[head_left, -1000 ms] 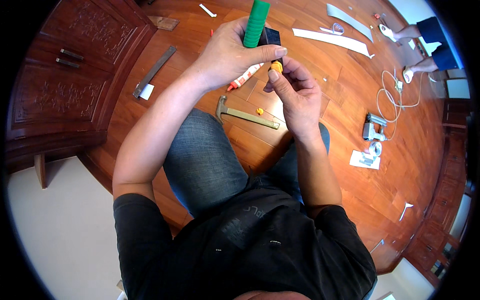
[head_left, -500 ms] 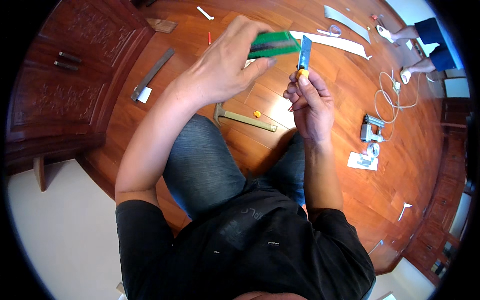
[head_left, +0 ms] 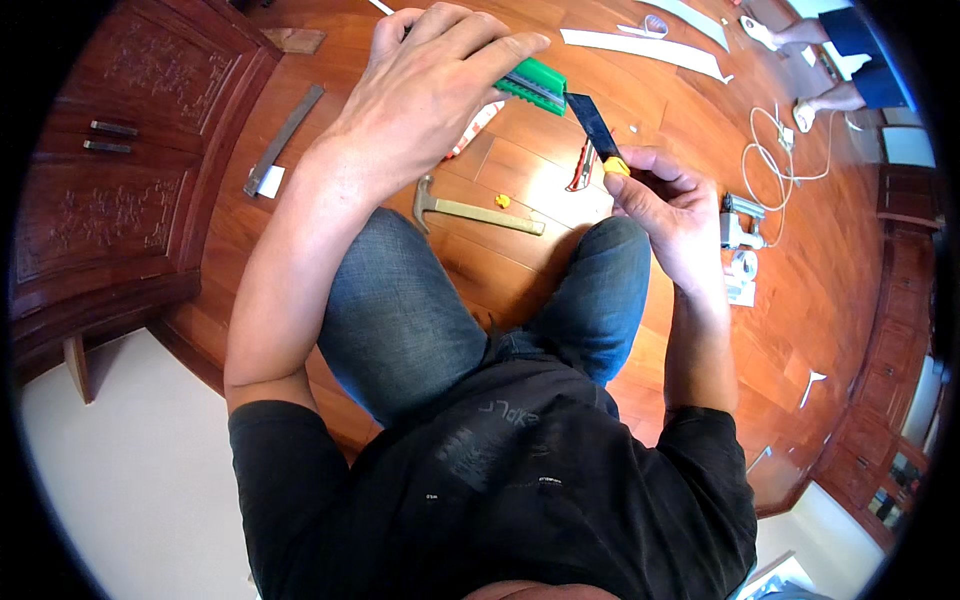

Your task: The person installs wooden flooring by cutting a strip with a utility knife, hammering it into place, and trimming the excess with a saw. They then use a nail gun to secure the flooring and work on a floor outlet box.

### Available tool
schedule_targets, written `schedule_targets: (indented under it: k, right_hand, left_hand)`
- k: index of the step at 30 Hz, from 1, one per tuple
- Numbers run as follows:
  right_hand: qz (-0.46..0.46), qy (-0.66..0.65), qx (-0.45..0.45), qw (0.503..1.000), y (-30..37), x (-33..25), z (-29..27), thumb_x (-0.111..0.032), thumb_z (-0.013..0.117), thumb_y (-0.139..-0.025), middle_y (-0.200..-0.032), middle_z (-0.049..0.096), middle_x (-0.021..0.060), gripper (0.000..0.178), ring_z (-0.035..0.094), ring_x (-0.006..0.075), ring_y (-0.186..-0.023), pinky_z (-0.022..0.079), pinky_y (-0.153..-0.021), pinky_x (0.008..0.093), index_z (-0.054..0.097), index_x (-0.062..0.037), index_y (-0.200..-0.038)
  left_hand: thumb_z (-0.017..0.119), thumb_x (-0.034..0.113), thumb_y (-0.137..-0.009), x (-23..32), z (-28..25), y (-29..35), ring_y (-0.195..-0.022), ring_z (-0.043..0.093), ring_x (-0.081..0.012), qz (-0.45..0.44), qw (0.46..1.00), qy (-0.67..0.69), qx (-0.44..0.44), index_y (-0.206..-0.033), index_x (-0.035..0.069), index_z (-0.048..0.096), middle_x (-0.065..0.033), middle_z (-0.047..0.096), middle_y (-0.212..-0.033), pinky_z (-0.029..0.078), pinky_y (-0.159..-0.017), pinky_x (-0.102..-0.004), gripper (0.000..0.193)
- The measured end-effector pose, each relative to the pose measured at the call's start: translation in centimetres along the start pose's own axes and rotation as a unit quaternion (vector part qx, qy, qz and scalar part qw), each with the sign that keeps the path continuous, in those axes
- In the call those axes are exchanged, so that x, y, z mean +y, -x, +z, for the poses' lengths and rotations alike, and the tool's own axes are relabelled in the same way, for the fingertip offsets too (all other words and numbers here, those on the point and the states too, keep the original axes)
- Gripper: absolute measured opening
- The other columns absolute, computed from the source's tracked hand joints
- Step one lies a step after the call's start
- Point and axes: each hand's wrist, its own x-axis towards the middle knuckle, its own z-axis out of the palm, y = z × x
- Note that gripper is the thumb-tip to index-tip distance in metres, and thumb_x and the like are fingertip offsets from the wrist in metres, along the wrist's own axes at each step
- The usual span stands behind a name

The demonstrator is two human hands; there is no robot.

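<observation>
My left hand is wrapped round the green handle of a utility knife, its end pointing right. In my right hand, thumb and fingers pinch a dark snap-off blade by the yellow slider at its base. The blade's tip meets or nearly meets the end of the green handle; I cannot tell whether it touches. Beyond my right fingers a red utility knife lies on the floor. Past my left wrist a white and red packet shows, partly hidden.
Between my knees and hands lie a hammer and a small yellow piece. A nail gun with a coiled hose and a tape roll are at right. A person's feet stand far right. Wooden cabinet doors rise at left.
The blade has tilted from upright to leaning left, its tip now at the green handle's end. My right hand has moved right and slightly nearer; my left hand has turned and shifted up-left.
</observation>
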Motion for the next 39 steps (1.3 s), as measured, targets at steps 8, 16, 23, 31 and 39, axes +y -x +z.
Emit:
schedule_targets:
  k: [8, 16, 23, 31, 39]
  right_hand:
    - [0.027, 0.012, -0.022, 0.999, 0.4, -0.9, -0.4, -0.007, 0.079, -0.092, -0.093, 0.072, 0.0034, 0.026, 0.065, 0.0076, -0.082, 0.053, -0.073, 0.0239, 0.071, 0.0047, -0.114]
    - [0.044, 0.115, -0.062, 0.99, 0.2, -1.9, -0.5, -0.011, 0.074, -0.095, -0.089, 0.07, 0.0028, 0.022, 0.063, 0.0088, -0.079, 0.052, -0.072, 0.0269, 0.071, 0.0042, -0.111]
    - [0.022, 0.21, -0.102, 0.972, -0.8, -2.7, -0.2, -0.016, 0.071, -0.097, -0.082, 0.069, 0.0033, 0.022, 0.061, 0.0094, -0.076, 0.051, -0.07, 0.0277, 0.073, 0.002, -0.109]
    - [-0.009, 0.05, -0.039, 0.998, -0.9, -1.1, 1.8, -0.014, 0.079, -0.094, -0.092, 0.073, 0.0032, 0.025, 0.066, 0.008, -0.084, 0.055, -0.078, 0.0253, 0.072, 0.0003, -0.114]
    - [-0.03, 0.117, -0.021, 0.992, -0.5, 0.1, 2.2, -0.011, 0.08, -0.093, -0.094, 0.074, 0.0043, 0.023, 0.068, 0.0087, -0.084, 0.056, -0.077, 0.0255, 0.072, 0.0005, -0.112]
  left_hand:
    - [0.068, 0.014, -0.091, -0.2, -1.1, 0.0, -0.116, 0.056, -0.0231, 0.027, 0.999, 0.024, -0.039, -0.14, 0.006, 0.059, -0.0101, 0.061, -0.123, 0.042, -0.096, -0.0397, 0.05]
    - [0.065, 0.012, -0.095, 0.5, -0.6, 0.6, -0.126, 0.055, -0.0231, 0.046, 0.997, -0.041, -0.052, -0.143, 0.02, 0.06, -0.0041, 0.064, -0.126, 0.037, -0.106, -0.0435, 0.049]
    - [0.065, 0.012, -0.094, 1.3, -0.7, 0.6, -0.121, 0.059, -0.0241, 0.072, 0.994, -0.024, -0.077, -0.144, 0.017, 0.058, -0.0053, 0.064, -0.122, 0.041, -0.104, -0.0428, 0.051]
    - [0.068, 0.015, -0.092, 1.4, 0.0, 0.9, -0.111, 0.061, -0.0258, 0.084, 0.996, -0.007, -0.041, -0.144, 0.014, 0.057, -0.0062, 0.062, -0.115, 0.047, -0.097, -0.0428, 0.053]
    - [0.063, 0.015, -0.095, 1.5, 0.9, 1.4, -0.109, 0.06, -0.0241, 0.102, 0.993, -0.036, -0.044, -0.144, 0.013, 0.057, -0.0052, 0.061, -0.117, 0.048, -0.093, -0.041, 0.05]
